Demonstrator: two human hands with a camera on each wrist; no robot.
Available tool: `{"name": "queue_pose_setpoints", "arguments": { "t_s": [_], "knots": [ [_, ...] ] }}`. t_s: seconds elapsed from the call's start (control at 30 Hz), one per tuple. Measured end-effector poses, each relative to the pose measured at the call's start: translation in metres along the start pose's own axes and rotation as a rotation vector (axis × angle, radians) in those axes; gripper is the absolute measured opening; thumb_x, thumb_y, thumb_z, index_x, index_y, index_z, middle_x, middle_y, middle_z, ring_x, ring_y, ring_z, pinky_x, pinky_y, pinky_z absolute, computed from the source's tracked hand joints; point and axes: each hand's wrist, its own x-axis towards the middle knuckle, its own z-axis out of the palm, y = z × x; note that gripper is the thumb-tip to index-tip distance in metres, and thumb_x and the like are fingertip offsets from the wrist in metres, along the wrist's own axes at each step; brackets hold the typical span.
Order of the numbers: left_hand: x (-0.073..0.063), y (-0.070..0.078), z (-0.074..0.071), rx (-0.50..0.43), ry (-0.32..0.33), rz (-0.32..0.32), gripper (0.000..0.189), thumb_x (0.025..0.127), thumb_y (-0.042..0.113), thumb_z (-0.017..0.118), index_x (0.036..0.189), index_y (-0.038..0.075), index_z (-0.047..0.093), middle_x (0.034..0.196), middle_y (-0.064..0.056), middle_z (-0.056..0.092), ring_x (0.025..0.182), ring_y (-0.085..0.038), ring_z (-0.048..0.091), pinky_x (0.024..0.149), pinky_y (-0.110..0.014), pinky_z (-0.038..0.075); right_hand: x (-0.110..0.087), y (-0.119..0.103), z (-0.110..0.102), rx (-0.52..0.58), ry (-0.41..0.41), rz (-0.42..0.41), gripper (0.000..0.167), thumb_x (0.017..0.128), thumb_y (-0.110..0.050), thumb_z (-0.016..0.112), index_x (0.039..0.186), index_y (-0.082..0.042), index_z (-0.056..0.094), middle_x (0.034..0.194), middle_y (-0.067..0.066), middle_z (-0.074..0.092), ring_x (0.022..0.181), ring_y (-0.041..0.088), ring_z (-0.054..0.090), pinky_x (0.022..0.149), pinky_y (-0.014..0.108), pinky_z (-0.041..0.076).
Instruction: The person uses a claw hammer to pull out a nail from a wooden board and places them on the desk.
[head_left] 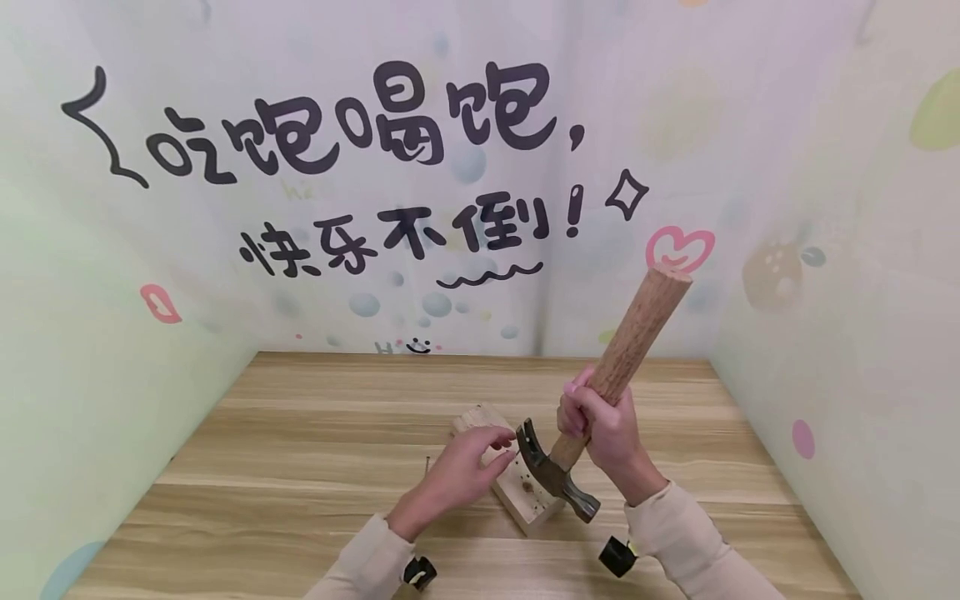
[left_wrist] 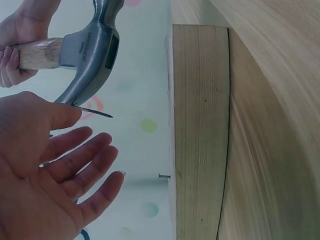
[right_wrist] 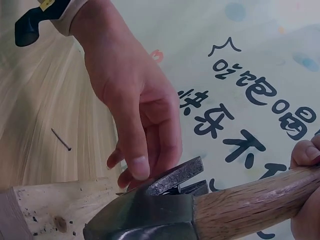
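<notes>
My right hand (head_left: 611, 425) grips the wooden handle of a claw hammer (head_left: 551, 475), its handle end pointing up and away. The hammer's head hangs over a wooden block (head_left: 536, 521). My left hand (head_left: 457, 471) is beside the claw with thumb and fingers apart, fingers loosely bent. In the left wrist view a thin nail (left_wrist: 100, 113) sticks out from the claw tip, just behind the thumb. Another nail (left_wrist: 164, 176) stands upright in the block. The right wrist view shows the left thumb tip (right_wrist: 139, 167) close by the claw.
A loose nail (right_wrist: 61, 139) lies on the wood-grain table (head_left: 315, 442) left of the block. The block's top has several small holes and a dark knot (right_wrist: 60, 223). Printed curtain walls (head_left: 337, 317) enclose the table at the back and sides.
</notes>
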Motion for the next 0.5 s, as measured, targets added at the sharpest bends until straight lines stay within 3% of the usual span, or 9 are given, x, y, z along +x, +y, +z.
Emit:
{"name": "queue_pose_setpoints", "arguments": {
  "t_s": [0.3, 0.5],
  "knots": [
    [0.0036, -0.0015, 0.0085, 0.022, 0.012, 0.064, 0.008, 0.094, 0.008, 0.065, 0.1, 0.011, 0.071, 0.098, 0.0, 0.073, 0.094, -0.013, 0.068, 0.085, -0.031, 0.054, 0.0005, 0.0013, 0.0057, 0.033, -0.05, -0.012, 0.027, 0.093, 0.013, 0.034, 0.074, -0.006, 0.041, 0.05, 0.011, 0.027, 0.038, 0.025, 0.02, 0.035, 0.036, 0.018],
    [0.0028, -0.0023, 0.011, 0.011, 0.017, 0.06, 0.007, 0.094, 0.009, 0.066, 0.098, 0.011, 0.071, 0.096, -0.001, 0.074, 0.089, -0.01, 0.068, 0.081, -0.029, 0.055, 0.0002, 0.0032, 0.0053, 0.024, -0.037, 0.024, 0.026, 0.092, 0.011, 0.036, 0.073, -0.006, 0.041, 0.049, 0.01, 0.027, 0.038, 0.025, 0.021, 0.036, 0.037, 0.019]
  ]
}}
